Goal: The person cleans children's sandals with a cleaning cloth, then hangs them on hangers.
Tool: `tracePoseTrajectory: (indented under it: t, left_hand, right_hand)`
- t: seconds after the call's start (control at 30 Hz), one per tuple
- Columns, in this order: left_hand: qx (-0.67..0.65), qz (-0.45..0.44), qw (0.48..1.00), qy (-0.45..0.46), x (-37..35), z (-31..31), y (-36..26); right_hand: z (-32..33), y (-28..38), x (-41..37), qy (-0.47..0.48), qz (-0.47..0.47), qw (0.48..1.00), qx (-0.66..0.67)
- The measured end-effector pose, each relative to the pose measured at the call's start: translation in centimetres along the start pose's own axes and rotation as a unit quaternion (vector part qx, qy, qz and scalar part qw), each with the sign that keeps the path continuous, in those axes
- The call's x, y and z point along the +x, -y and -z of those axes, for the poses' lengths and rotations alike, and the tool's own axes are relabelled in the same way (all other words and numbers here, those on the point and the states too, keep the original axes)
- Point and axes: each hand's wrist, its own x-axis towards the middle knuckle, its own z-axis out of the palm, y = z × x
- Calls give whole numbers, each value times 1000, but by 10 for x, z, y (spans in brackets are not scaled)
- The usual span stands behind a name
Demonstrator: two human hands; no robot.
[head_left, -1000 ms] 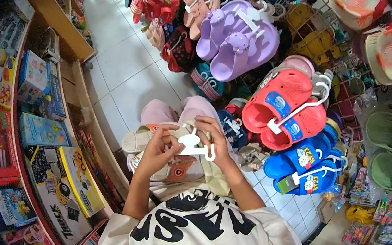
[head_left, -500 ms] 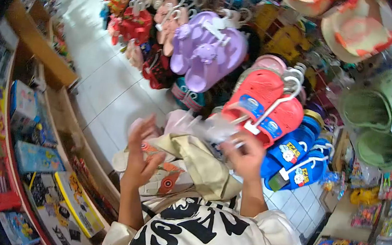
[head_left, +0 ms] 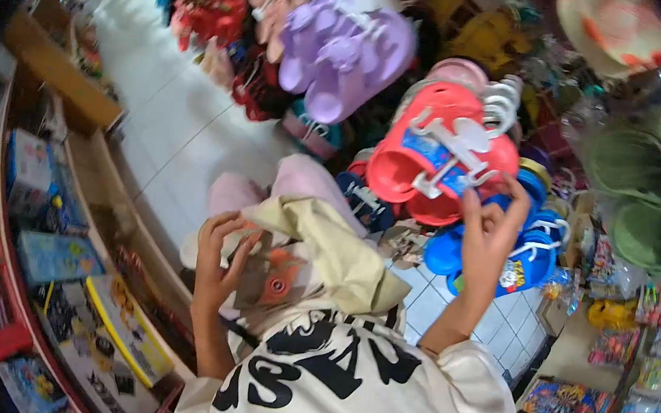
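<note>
A white plastic hanger (head_left: 449, 151) is held in the right hand's (head_left: 490, 233) pinching grip against hung red foam clogs (head_left: 385, 168). A beige strapped sandal (head_left: 277, 282) is clasped on the lap by the left hand (head_left: 218, 263). Hanging seems in hand; the hook needs aligning.

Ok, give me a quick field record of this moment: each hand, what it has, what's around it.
left hand: low at the lap, gripping cream sandal with orange marks
right hand: raised, fingertips pinching white hanger
hanger position: in front of the hanging red clogs
around right hand: blue clogs below, green clogs to its right, purple sandals higher up
lap: beige cloth lying partly over the sandal
left side: boxed toys on shelves
</note>
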Motion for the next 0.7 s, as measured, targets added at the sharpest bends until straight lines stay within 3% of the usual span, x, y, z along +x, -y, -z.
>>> tracePoseTrajectory:
  t: [0.1,0.13,0.2,0.27,0.33,0.43,0.53,0.57,0.67,0.7]
  left_hand:
    - [51,0,998,40,-11,11,12]
    - [70,2,996,63,-15,14,15]
    - [100,25,990,100,-21,15,19]
    - [125,65,982,128,-25,8,21]
    - [134,72,983,106,-25,-4,20]
    - [107,66,988,93,-24,-24,25]
    - [118,15,987,107,-24,-23,32]
    - [60,30,993,101,-26,-21,35]
    - [-51,157,985,44,-26,-15,21]
    - [-56,156,986,28,-28,-14,21]
  right_hand:
    - [-4,1,-23,28,49,997,-43]
    - [-10,-8,-34,25,54,998,5]
    - [-21,-13,-57,130,99,985,56]
    - [-43,-13,-73,342,59,935,67]
    - [-82,-25,-81,356,240,902,-42]
    - [-127,-34,-87,330,319,885,-81]
    - [-151,-62,-76,479,249,841,-27]
    - [-149,-60,-74,488,188,852,-23]
    - [-122,-42,-58,426,132,894,-48]
    - [-111,-32,-52,419,119,898,-62]
